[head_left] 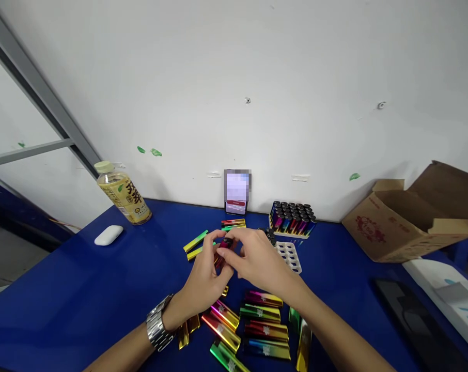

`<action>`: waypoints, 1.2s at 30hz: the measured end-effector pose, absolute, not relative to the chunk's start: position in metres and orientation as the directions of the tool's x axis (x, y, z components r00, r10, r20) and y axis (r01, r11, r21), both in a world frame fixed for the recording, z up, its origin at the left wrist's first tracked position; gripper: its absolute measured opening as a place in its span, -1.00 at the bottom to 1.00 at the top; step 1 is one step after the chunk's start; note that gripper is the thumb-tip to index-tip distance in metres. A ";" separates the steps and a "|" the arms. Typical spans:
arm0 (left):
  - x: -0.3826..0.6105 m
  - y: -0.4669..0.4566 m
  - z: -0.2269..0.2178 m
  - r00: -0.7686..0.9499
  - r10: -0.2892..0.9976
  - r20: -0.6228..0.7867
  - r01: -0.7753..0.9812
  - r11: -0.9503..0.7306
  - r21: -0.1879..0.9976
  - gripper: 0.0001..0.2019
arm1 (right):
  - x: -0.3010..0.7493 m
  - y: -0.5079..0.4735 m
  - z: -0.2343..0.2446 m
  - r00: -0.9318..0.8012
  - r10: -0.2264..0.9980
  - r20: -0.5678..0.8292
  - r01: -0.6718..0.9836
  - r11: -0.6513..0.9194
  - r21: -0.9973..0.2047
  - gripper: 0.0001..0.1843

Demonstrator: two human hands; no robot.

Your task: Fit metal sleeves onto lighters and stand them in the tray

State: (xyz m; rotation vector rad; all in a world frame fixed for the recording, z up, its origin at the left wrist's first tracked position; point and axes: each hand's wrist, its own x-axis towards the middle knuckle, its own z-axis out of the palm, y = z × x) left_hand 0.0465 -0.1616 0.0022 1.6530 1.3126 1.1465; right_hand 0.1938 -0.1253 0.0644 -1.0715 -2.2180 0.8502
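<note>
Both my hands meet above the middle of the blue table, around a small lighter (227, 242) with a black top and a dark red body. My left hand (205, 279) has its fingers closed round the lower part, which is mostly hidden. Thumb and fingers of my right hand (257, 258) pinch it near the top. Shiny gradient-coloured metal sleeves (265, 328) lie in rows in front of my wrists. Beyond my left fingers are some yellow-green sleeves (196, 241). A white tray with holes (288, 254) is partly covered by my right hand, with a few black-topped lighters (271, 236) at its edge.
A full rack of upright lighters (292, 217) stands by the wall, right of a propped phone (236, 194). At left are a drink bottle (124, 194) and a white earbud case (109, 235). An open cardboard box (377, 222) and a black slab (416, 323) occupy the right.
</note>
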 end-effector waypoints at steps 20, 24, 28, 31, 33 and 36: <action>0.035 -0.147 -0.003 0.094 0.947 0.308 0.562 -0.306 0.768 -0.82 | 0.298 -0.113 0.032 -0.113 0.902 0.418 0.202 0.433 -0.879 -0.69; 0.030 -0.141 -0.003 0.127 0.909 0.397 0.770 -0.343 0.539 -0.84 | 0.294 -0.121 0.001 -0.148 0.895 0.420 0.266 0.445 -0.855 -0.75; 0.022 -0.133 -0.009 0.159 0.874 0.459 0.940 -0.276 0.200 -0.82 | 0.287 -0.124 -0.010 -0.206 0.853 0.479 0.367 0.521 -0.771 -0.83; 0.019 -0.132 -0.011 0.155 0.896 0.415 0.984 -0.179 0.018 -0.80 | 0.286 -0.123 -0.006 -0.257 0.831 0.493 0.439 0.555 -0.707 -0.84; 0.018 -0.133 -0.012 0.157 0.916 0.370 0.988 -0.143 -0.065 -0.78 | 0.286 -0.122 0.002 -0.311 0.839 0.447 0.487 0.545 -0.683 -0.84; 0.018 -0.133 -0.014 0.172 0.939 0.297 0.981 -0.137 -0.136 -0.79 | 0.284 -0.120 0.014 -0.374 0.867 0.329 0.558 0.494 -0.667 -0.85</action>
